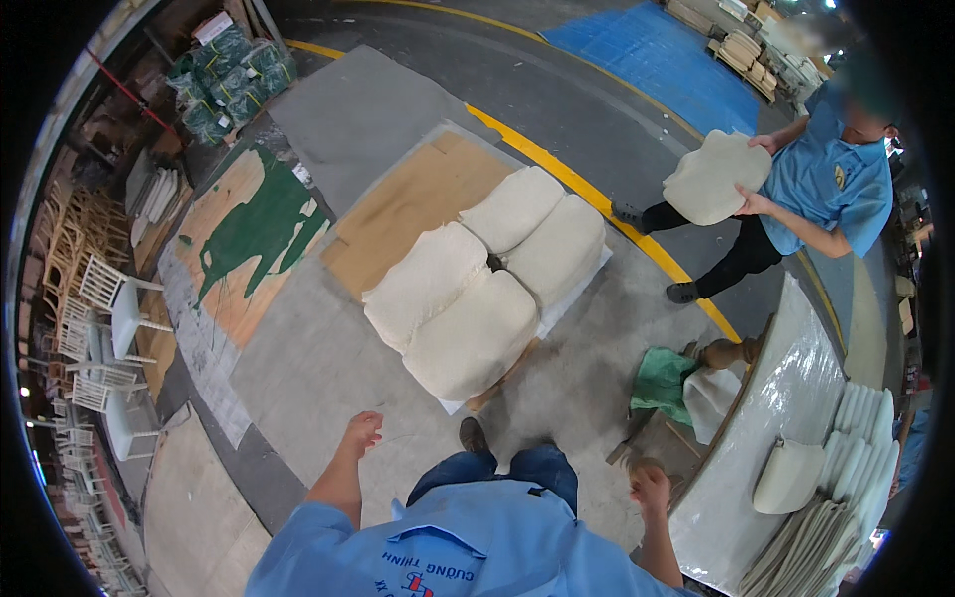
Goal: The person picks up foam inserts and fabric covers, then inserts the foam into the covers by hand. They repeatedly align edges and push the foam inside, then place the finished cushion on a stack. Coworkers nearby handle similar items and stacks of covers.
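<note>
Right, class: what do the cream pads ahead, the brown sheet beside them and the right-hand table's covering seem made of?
Cream pads: probably fabric over padding; matte, with soft, rounded edges.
Brown sheet: cardboard or thin board; flat, dull tan.
Table covering: likely clear plastic film; glossy, with rippled reflections.

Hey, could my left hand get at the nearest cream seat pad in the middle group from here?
Probably yes, perhaps with a bend or step: the left hand looks empty, only grey floor shows between it and the cream seat pad, and nothing covers that pad.
</note>
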{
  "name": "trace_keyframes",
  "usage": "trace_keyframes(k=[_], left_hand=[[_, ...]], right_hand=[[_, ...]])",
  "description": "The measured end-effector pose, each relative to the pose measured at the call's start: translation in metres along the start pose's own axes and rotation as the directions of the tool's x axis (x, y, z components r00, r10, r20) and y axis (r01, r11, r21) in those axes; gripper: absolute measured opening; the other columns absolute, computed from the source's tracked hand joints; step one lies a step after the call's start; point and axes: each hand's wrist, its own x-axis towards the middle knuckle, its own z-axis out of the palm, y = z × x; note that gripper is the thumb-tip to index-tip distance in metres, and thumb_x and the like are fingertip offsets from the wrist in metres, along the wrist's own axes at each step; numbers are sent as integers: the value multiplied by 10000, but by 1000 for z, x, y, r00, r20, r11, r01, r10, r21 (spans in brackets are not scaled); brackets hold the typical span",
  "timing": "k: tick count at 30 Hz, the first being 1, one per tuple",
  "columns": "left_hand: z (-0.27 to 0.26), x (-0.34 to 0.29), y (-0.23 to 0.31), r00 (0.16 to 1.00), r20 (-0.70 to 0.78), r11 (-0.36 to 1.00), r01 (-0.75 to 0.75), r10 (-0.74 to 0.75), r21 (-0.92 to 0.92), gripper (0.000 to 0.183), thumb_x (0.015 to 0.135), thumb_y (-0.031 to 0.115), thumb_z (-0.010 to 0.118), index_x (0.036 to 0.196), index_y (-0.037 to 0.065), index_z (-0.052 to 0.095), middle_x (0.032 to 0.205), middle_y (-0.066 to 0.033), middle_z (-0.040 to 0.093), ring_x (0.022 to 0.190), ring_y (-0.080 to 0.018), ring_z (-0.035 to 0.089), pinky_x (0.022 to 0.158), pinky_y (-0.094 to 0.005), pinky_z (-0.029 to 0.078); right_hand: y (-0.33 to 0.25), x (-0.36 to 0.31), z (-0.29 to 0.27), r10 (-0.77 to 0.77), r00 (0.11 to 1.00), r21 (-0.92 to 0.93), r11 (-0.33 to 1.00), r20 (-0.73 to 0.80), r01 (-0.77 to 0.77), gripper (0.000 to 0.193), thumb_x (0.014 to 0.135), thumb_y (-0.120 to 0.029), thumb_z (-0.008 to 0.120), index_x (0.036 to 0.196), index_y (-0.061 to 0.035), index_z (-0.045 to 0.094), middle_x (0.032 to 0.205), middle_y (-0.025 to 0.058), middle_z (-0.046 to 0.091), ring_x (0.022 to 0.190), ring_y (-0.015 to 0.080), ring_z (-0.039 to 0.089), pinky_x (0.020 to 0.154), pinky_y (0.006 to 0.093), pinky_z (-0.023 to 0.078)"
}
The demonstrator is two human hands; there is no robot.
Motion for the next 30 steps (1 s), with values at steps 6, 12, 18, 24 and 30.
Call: trace_keyframes(k=[6,12,18,24,30], left_hand=[[37,53,36,993,102,995,65,-58,-70,562,933,448,759,1388,148,619,1141,-47,700,876,-208,673,724,-380,501],[104,77,54,988,150,999,-32,37,-36,708,960,437,751,1546,123,507,1261,-76,704,1016,-227,655,822,-408,514],[110,136,63,970,123,873,244,-212,-422,998,945,675,672,1698,224,197,1689,-144,336,1470,-395,406,1149,-592,361],[127,264,38,920,113,541,316,-374,-780,953,1001,814,364,1703,194,187,1750,-132,236,1573,-426,266,1251,-627,227],[150,331,23,934,3,392,153,-357,-907,848,1057,722,318,1618,90,396,1665,-112,424,1517,-313,415,1255,-474,308]], right_hand=[[-204,89,228,164,782,-165,983,601,-79,1145,949,-291,812,1654,72,-14,1031,173,736,795,240,734,675,369,622],[-404,172,362,-129,568,87,991,813,101,1150,968,-333,788,1667,19,-55,1156,175,705,912,232,706,785,404,595],[-360,269,378,204,698,-457,868,686,196,1154,837,-439,882,1665,14,218,1380,183,658,1309,323,597,1100,511,455],[-304,356,488,159,518,-422,793,840,440,1215,800,-435,910,1681,-26,180,1635,239,397,1548,357,350,1270,449,287],[-262,386,532,236,550,-450,843,801,294,1237,704,-335,979,1642,3,246,1606,224,435,1499,348,416,1244,447,338]])
